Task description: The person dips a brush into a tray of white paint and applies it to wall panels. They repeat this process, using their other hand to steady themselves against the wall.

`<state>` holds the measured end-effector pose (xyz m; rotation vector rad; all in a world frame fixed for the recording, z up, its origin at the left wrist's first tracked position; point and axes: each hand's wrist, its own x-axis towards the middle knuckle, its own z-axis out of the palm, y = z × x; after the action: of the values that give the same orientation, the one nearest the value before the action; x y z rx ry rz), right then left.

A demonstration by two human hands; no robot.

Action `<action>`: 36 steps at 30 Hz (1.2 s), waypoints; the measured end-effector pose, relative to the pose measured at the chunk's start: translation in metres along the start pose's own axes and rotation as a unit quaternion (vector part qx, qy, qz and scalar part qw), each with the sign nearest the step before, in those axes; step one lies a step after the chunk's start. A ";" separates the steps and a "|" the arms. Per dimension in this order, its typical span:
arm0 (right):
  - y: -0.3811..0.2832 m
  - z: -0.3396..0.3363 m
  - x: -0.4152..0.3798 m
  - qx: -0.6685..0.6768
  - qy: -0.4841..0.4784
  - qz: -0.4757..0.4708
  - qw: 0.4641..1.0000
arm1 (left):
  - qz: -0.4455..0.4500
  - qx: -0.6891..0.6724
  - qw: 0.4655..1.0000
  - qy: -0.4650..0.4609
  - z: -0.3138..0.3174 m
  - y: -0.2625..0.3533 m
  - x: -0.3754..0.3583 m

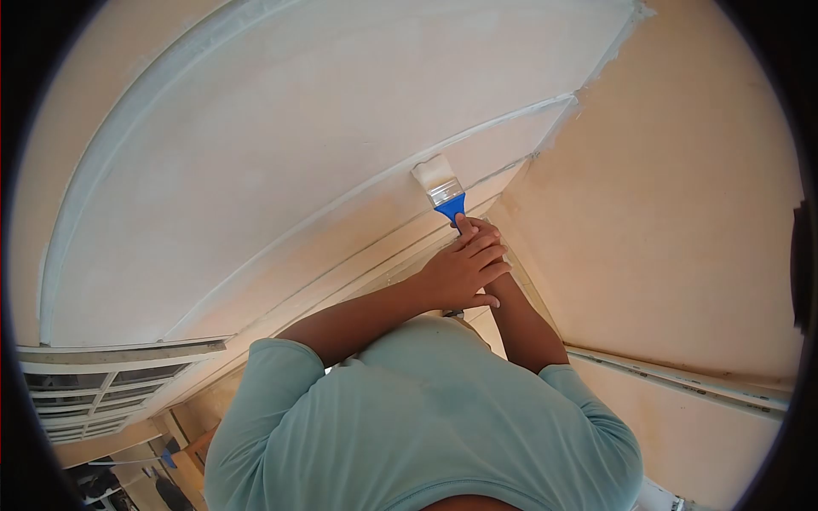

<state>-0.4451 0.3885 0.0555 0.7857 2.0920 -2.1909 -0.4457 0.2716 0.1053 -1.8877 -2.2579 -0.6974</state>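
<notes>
In the head view, a flat paintbrush (450,203) with a blue handle, metal ferrule and white-coated bristles is held in my right hand (486,228). Its fingers are closed around the handle, partly hidden behind my other hand. The bristle tip rests on or close to the pale panel (281,128), near a curved white line. My left hand (464,271) lies across my right hand and wrist, fingers stretched out and spread, with no tool in it. White paint covers much of the panel; the strip beside the brush looks more peach-coloured.
A plain beige wall (665,196) rises on the right, with a long rail (682,379) low along it. White window grilles (111,387) are at lower left. Below them, some blue-handled items (162,460) and dark objects show unclearly.
</notes>
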 end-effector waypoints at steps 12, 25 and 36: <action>0.063 0.011 0.023 0.040 -0.025 0.007 0.999 | -0.055 -0.008 0.994 -0.097 0.027 -0.012 -0.018; 0.087 0.028 0.046 -0.048 -0.061 -0.038 0.996 | -0.073 0.010 0.991 -0.114 0.027 -0.020 -0.027; 0.129 0.033 0.031 -0.055 -0.018 -0.046 0.997 | -0.121 -0.087 0.958 -0.246 0.056 -0.034 -0.041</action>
<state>-0.4389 0.3542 -0.0766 0.6497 2.2516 -2.0928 -0.4579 0.2542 0.0316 -2.0712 -2.8545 -0.5067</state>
